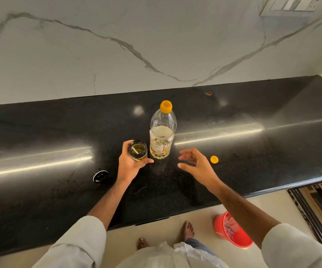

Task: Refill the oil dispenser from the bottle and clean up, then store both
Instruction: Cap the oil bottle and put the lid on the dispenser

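Oil dispenser — uncapped, partly filled — stands on the black countertop, gripped around its side by the left hand. Just beside it stands the oil bottle, upright and open. Right hand hovers nearby, fingers loosely spread, holding nothing. Orange cap lies right; black lid lies left.

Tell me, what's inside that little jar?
The jar in the left hand holds yellowish oil and a pale tube. The fingers hide its lower wall.
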